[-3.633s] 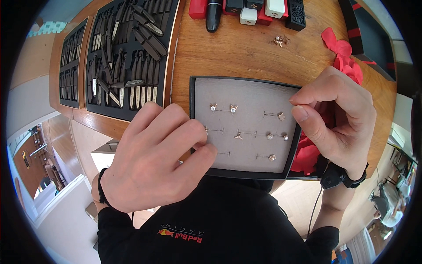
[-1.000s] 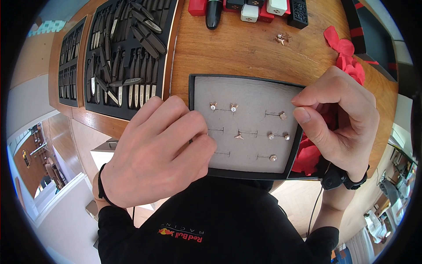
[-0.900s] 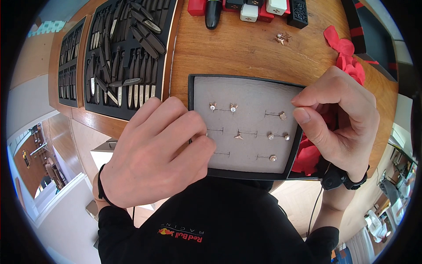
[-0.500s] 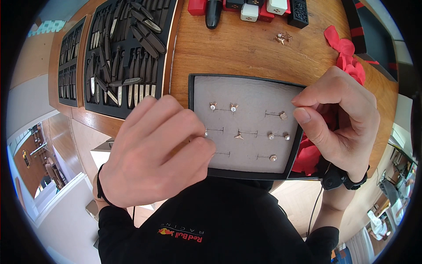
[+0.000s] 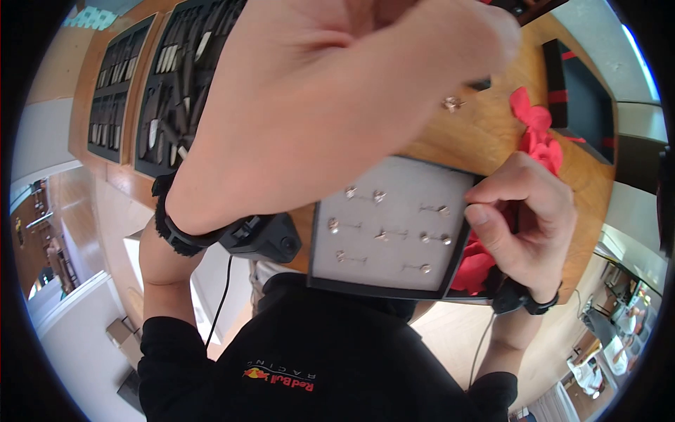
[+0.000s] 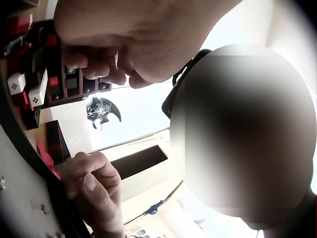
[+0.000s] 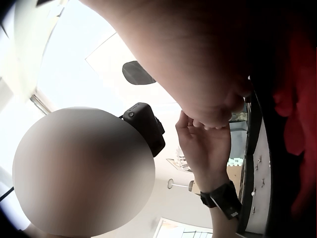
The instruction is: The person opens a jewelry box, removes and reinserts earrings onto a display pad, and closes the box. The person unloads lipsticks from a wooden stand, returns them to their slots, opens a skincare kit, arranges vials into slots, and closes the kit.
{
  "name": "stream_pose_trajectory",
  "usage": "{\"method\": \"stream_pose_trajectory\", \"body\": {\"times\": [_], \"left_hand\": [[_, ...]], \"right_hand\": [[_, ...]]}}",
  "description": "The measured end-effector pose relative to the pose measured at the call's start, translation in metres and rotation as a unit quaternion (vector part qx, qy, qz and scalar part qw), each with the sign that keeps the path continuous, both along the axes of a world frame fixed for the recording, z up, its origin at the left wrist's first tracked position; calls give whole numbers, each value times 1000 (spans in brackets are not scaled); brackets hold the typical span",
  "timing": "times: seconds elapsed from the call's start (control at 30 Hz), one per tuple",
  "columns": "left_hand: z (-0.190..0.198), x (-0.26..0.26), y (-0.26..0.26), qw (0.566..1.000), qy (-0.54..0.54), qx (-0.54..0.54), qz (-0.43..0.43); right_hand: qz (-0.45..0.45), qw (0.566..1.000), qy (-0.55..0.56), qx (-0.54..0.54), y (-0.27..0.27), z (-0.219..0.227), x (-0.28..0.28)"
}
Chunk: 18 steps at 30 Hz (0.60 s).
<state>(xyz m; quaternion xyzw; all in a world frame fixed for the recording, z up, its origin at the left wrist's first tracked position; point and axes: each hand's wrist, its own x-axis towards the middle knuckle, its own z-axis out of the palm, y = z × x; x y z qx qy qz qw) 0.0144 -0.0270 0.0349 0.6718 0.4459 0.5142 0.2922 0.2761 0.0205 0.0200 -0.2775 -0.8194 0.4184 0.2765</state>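
Observation:
A black jewelry box (image 5: 380,290) with a grey slotted insert lies in front of the person, several small earrings (image 5: 380,196) set along its slits. My left hand (image 5: 316,105) is raised over the table's far side, blurred, and covers the box's upper left corner. In the left wrist view the left fingers (image 6: 99,69) bend loosely, with no object showing between them. At the box's right wall my right hand (image 5: 531,218) holds the edge between thumb and index finger; its other fingers curl beneath. Red petals (image 5: 474,271) show under that hand.
Trays of dark, pale-tipped slim pieces (image 5: 169,119) stand at the left. A small cluster of gold-coloured jewelry (image 5: 452,105) lies on the wooden table (image 5: 492,126) beyond the box. An open black box with red bands (image 5: 580,105) stands at the far right, beside more red petals (image 5: 538,133).
My left hand has left the box's left edge and swung up and to the right, uncovering the earrings on that side. The right hand keeps its place at the box; the head view has shifted.

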Motion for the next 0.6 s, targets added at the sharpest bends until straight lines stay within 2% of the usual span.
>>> {"method": "stream_pose_trajectory", "body": {"times": [0.13, 0.2, 0.27, 0.33, 0.47, 0.57, 0.6], "left_hand": [[-13, 10, 19, 970, -237, -55, -20], [-13, 2, 16, 973, -212, -79, -31], [0, -3, 10, 958, -219, -174, -55], [-1, -7, 7, 950, -249, -179, -66], [-4, -12, 10, 945, -260, -182, -74], [-5, -9, 11, 945, -263, -195, -25], [-6, -9, 11, 943, -263, -203, -19]], "right_hand": [[-3, 999, -8, -42, 2, 6, 1], [1, 998, 18, -59, 4, 5, 3], [-2, 998, 20, -62, 5, 2, 6], [-17, 993, 60, -99, 7, 2, 6], [-12, 995, 36, -89, 20, 9, 6], [-25, 989, -143, 8, 31, 31, -6], [-24, 989, -146, 9, 35, 34, -13]]}}
